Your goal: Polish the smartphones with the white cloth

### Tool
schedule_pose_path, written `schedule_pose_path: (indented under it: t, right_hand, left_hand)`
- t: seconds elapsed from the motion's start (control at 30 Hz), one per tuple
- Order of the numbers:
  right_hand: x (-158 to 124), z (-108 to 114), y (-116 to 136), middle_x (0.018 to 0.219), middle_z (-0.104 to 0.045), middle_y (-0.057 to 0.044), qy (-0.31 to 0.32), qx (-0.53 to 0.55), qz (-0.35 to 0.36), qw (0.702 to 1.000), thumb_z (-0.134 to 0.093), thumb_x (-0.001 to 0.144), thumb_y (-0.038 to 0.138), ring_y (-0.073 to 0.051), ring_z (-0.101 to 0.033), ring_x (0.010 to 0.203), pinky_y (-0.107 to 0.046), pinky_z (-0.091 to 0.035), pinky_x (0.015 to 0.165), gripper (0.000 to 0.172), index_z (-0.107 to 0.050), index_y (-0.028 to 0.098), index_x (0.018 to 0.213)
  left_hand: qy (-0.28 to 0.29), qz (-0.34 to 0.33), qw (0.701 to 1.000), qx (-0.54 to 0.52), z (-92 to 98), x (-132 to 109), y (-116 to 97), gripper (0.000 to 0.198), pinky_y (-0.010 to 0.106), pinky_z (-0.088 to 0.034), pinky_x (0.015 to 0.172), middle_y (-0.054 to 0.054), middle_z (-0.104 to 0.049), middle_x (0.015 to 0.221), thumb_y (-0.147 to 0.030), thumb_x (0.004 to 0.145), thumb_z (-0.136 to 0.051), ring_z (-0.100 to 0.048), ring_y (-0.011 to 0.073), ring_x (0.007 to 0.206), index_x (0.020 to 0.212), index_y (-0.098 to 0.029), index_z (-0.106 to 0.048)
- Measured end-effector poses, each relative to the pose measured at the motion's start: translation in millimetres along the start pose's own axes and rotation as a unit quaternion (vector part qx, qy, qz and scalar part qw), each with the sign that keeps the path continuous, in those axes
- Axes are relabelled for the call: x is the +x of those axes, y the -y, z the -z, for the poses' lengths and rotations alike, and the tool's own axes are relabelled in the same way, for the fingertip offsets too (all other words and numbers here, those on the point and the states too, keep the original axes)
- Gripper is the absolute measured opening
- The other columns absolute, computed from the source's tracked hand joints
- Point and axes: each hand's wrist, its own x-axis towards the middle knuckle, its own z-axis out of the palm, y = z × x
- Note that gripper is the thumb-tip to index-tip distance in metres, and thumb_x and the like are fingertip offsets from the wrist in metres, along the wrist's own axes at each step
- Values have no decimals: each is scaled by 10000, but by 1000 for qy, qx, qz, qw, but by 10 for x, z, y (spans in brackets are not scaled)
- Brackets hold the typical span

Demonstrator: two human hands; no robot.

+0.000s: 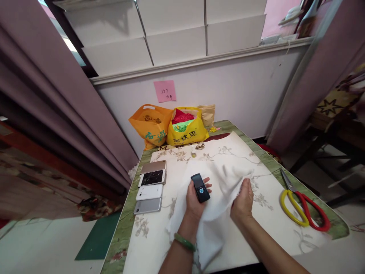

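My left hand, palm up with a green bangle on its wrist, holds a small black phone with its screen and round blue-lit button facing up. To the right, my right hand grips the edge of a white cloth, fingers closed on it. The cloth is lifted at that side and spreads over the table beneath my left hand. Left of my hands, a gold phone, a phone with a dark screen, a white phone and a silver phone lie in a column.
Scissors with yellow and red handles lie at the table's right. An orange bag, a filled yellow bag and a brown paper bag stand at the back. A tiny bottle is in front of them.
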Motion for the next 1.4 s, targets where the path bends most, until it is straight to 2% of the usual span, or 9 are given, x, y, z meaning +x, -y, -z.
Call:
schedule_pose_path:
  t: [0.1,0.2,0.37,0.47,0.53,0.87,1.1,1.33,1.4]
  right_hand:
    - [-69,-13,71,1307,-582,-115,136,-69,84,985,-298,942,561,-265,-469,1280,-409,-370,1069,627,-504,132,1352]
    - [-112,-29,188,1378,-529,-80,340,-171,223,897,-381,949,487,-258,-440,1309,-460,-314,1116,511,-512,206,1355]
    - [-184,-33,299,1500,-369,-57,438,-275,409,752,-386,971,365,-237,-305,1396,-499,-217,1160,523,-307,254,1476]
    - [-256,-53,232,1536,-289,-62,525,-309,440,660,-432,956,407,-235,-235,1424,-478,-196,1170,636,-172,240,1512]
    - [-288,-87,168,1548,-252,-64,554,-327,428,635,-418,960,428,-226,-204,1433,-468,-184,1174,669,-108,230,1518]
    - [-97,-351,59,1545,-259,-44,455,-408,393,687,-344,981,440,-226,-199,1435,-538,-166,1144,574,-187,269,1505]
    - [-31,-85,-44,1294,-607,-38,373,-316,443,752,-359,952,168,-207,-526,1227,-448,-363,1052,439,-511,276,1350]
    - [-60,150,321,1050,-690,-71,199,-257,317,891,-456,913,294,-197,-620,755,-338,-522,687,415,-552,250,1314]
    - [-131,156,439,1177,-648,-83,240,-213,281,904,-471,914,321,-202,-631,822,-329,-537,696,446,-507,251,1352]
  left_hand:
    - [29,16,999,-23,26,8,-17,494,361,-525,780,180,-675,1126,-505,836,-524,-669,265,934,1073,-94,-664]
    - [48,25,997,-51,40,0,-36,504,412,-490,904,140,-693,1093,-552,817,-536,-628,286,1058,1075,-139,-668]
    - [25,18,997,-70,42,-48,-70,599,430,-456,973,126,-702,1058,-678,751,-542,-607,296,1097,1027,-166,-687]
    - [13,64,996,-53,42,-74,-78,657,424,-493,922,159,-708,944,-743,701,-539,-643,308,1019,882,-131,-693]
    - [10,97,994,-43,40,-76,-78,688,429,-512,889,170,-704,883,-779,675,-529,-661,315,966,821,-125,-683]
    - [33,48,998,-32,28,-28,-96,649,394,-443,993,126,-668,1153,-692,803,-471,-593,272,1134,1149,-172,-648]
    - [107,36,990,-80,35,-8,-88,667,439,-459,951,160,-672,1111,-692,802,-464,-611,293,1075,1144,-147,-639]
    - [112,35,989,-91,113,26,-78,700,521,-450,920,200,-662,1096,-692,823,-433,-569,336,1118,1139,-95,-618]
    - [118,36,988,-88,108,9,-88,703,527,-418,964,202,-650,1135,-684,835,-415,-538,343,1171,1152,-88,-613]
